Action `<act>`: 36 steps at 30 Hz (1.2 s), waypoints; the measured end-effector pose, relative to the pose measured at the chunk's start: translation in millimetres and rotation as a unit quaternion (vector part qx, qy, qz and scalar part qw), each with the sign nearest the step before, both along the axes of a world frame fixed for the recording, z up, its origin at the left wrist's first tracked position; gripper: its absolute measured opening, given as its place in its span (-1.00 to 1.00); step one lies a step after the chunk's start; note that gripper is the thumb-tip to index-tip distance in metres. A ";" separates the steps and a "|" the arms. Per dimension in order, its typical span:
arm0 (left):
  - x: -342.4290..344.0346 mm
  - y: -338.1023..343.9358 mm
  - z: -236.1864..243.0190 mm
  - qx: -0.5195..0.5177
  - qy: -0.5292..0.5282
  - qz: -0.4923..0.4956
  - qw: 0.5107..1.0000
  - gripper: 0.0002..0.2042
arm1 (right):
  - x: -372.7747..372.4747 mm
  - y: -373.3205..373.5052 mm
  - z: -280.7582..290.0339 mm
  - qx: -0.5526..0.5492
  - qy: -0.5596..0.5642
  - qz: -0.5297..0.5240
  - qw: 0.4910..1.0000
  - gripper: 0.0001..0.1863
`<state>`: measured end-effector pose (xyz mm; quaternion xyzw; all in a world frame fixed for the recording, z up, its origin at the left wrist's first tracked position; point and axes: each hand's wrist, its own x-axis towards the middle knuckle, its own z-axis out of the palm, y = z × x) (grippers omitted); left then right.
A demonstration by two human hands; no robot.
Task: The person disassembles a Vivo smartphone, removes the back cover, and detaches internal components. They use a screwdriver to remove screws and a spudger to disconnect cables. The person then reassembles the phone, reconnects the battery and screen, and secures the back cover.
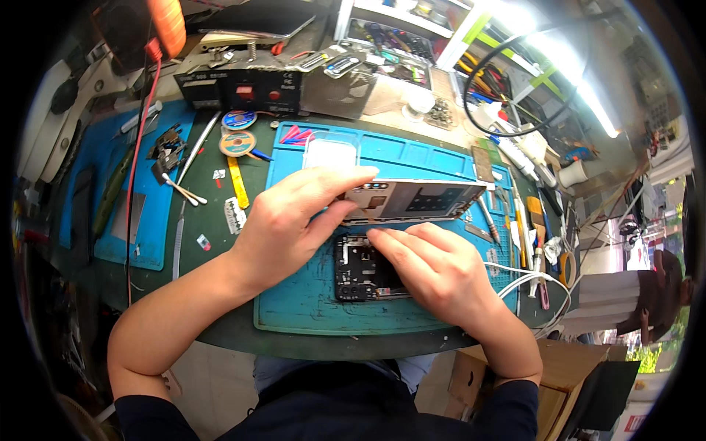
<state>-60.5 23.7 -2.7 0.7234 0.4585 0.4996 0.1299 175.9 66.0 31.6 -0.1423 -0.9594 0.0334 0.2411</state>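
The left hand (290,217) has its fingers pinched narrow on the left end of a phone panel (419,202), with the thumb on the near side. The panel stands raised on its long edge, its inner face turned toward the person. Just in front of it, the opened black phone body (360,270) lies on a blue mat (305,316), near the middle of the worktop (202,218) and toward its near edge. The right hand (445,272) covers the phone body's right part, fingers bent and close together, fingertips at its far side; I cannot tell whether they grip anything.

At the mat's far side, a clear tray (331,152) sits beside some pink pieces (296,135). Left of the mat are two spools (237,143), a yellow strip (237,182) and cotton swabs (185,192). A second blue mat (154,251) lies toward the worktop's left edge. Near the right edge are a brush (536,213) and a looped white cable (523,275). A black box (246,93) stands toward the far left corner.
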 end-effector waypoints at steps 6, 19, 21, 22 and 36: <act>-2.6 -4.6 1.7 -0.009 -0.005 -0.009 1.000 -0.57 | 48.7 24.5 29.3 0.019 -0.031 -0.381 0.924 -0.82; -4.1 0.2 -5.4 0.027 -0.004 -0.006 1.000 -0.55 | 56.3 21.3 53.3 -0.274 0.345 -0.309 0.843 -0.55; -1.8 0.4 -4.8 0.004 -0.031 -0.011 0.999 -0.54 | 25.4 -5.7 58.6 -0.334 0.324 -0.156 0.871 -0.34; -1.2 0.3 -5.2 0.002 -0.036 -0.010 0.999 -0.54 | 12.6 -12.2 53.6 -0.337 0.299 -0.132 0.883 -0.37; -2.4 1.0 -3.4 0.042 -0.019 -0.005 0.999 -0.54 | -20.6 -0.6 14.7 -0.189 0.141 -0.056 0.970 -0.51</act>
